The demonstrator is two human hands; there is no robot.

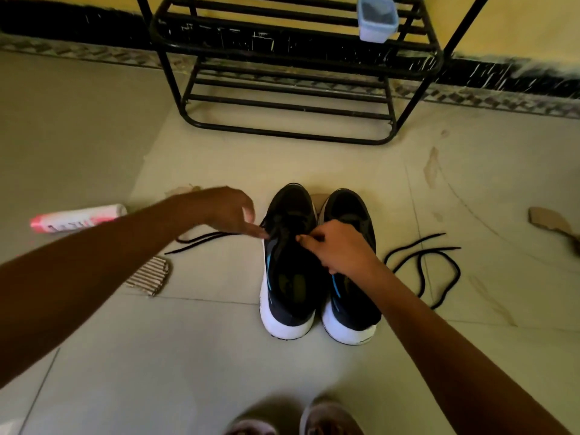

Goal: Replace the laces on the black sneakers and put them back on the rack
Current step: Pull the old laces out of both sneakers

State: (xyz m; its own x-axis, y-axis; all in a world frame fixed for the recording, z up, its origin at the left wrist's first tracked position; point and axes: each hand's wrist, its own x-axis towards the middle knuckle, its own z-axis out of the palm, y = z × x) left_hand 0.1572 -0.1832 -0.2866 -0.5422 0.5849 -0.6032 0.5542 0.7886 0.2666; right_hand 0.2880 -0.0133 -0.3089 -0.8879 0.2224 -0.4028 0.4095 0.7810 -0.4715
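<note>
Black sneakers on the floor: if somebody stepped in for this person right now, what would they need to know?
Left hand: pinches the lace at the left sneaker's eyelets; the lace ends trail left on the floor.
Right hand: pinches at the same sneaker's tongue.
Right sneaker stands beside it. A loose lace lies on the floor to its right. The rack stands behind.
Done: unclear whether the held lace is old or new.
Left: lace both sneakers, set the pair on the rack.
</note>
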